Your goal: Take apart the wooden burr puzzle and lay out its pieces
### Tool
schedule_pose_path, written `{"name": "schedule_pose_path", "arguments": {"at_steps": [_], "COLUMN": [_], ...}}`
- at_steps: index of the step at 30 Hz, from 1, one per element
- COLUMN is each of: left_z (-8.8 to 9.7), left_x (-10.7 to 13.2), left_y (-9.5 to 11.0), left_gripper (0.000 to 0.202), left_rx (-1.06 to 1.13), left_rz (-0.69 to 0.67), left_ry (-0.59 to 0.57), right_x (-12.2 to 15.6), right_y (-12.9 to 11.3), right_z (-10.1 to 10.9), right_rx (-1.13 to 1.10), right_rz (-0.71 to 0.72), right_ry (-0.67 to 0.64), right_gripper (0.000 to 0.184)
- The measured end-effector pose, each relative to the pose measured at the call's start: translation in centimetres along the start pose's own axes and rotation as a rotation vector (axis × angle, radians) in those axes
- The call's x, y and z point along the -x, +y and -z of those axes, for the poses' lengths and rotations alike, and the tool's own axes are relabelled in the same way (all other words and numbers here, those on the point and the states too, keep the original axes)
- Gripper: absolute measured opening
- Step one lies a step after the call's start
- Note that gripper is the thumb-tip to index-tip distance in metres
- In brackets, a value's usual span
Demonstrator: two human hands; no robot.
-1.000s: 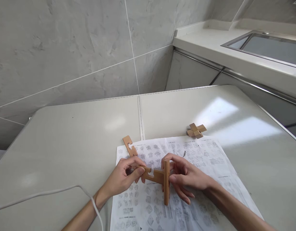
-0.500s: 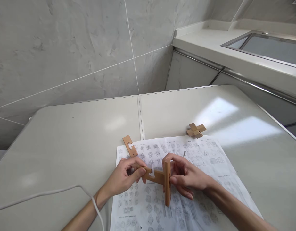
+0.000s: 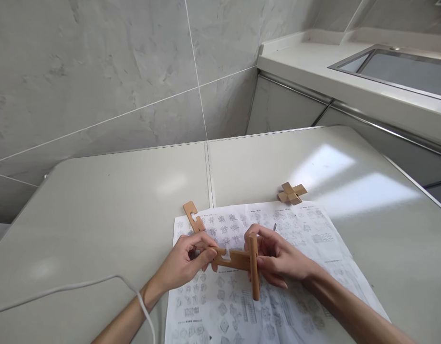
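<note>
My left hand [image 3: 183, 263] pinches the left end of a flat notched wooden piece [image 3: 232, 259] that lies crosswise. My right hand [image 3: 278, 258] grips a second wooden piece [image 3: 254, 272], standing on edge and slotted across the first one's right end. Both hands hover just above a printed sheet of diagrams [image 3: 263, 286] on the grey table [image 3: 99, 205]. A loose notched wooden piece [image 3: 193, 217] lies at the sheet's top left corner. A small assembled wooden cross [image 3: 292, 193] rests beyond the sheet's top right.
A white cable [image 3: 63, 289] runs from my left wrist across the table's left side. A tiled wall stands behind the table. At the upper right a counter [image 3: 313, 62] holds a steel sink [image 3: 403, 69].
The upright piece in my right hand has shifted slightly right and tilted, its top leaning left. My right fingers have curled tighter round it. My left hand has barely moved.
</note>
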State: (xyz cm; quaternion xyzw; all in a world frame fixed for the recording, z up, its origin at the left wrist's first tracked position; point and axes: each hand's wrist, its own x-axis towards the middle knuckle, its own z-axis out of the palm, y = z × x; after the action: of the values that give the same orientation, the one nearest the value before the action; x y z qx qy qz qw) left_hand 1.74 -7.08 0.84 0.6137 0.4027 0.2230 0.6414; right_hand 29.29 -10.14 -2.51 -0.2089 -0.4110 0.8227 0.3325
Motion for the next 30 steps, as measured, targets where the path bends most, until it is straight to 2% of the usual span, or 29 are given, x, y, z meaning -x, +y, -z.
{"name": "schedule_pose_path", "arguments": {"at_steps": [9, 14, 19, 23, 25, 30], "left_z": [-0.1, -0.2, -0.2, -0.1, -0.2, -0.1], "left_x": [0.1, 0.1, 0.0, 0.0, 0.1, 0.2], "left_y": [0.1, 0.1, 0.1, 0.2, 0.2, 0.2], "left_gripper": [0.045, 0.046, 0.046, 0.046, 0.046, 0.045], "left_rx": [-0.025, -0.042, -0.032, -0.007, 0.010, 0.032], "left_rz": [0.020, 0.019, 0.016, 0.009, 0.009, -0.005], "left_ry": [-0.002, -0.009, 0.000, 0.016, 0.026, 0.055], "right_x": [-0.4, -0.4, -0.2, -0.1, -0.1, -0.2], "right_y": [-0.1, 0.0, 0.2, -0.2, -0.5, -0.9], "right_z": [0.0, 0.1, -0.1, -0.1, 0.1, 0.2], "right_rx": [-0.020, 0.003, 0.076, 0.095, 0.110, 0.151], "right_rz": [0.041, 0.041, 0.050, 0.078, 0.073, 0.074], "right_ry": [0.014, 0.028, 0.089, 0.220, 0.282, 0.343], "right_gripper": [0.024, 0.028, 0.031, 0.031, 0.027, 0.019]}}
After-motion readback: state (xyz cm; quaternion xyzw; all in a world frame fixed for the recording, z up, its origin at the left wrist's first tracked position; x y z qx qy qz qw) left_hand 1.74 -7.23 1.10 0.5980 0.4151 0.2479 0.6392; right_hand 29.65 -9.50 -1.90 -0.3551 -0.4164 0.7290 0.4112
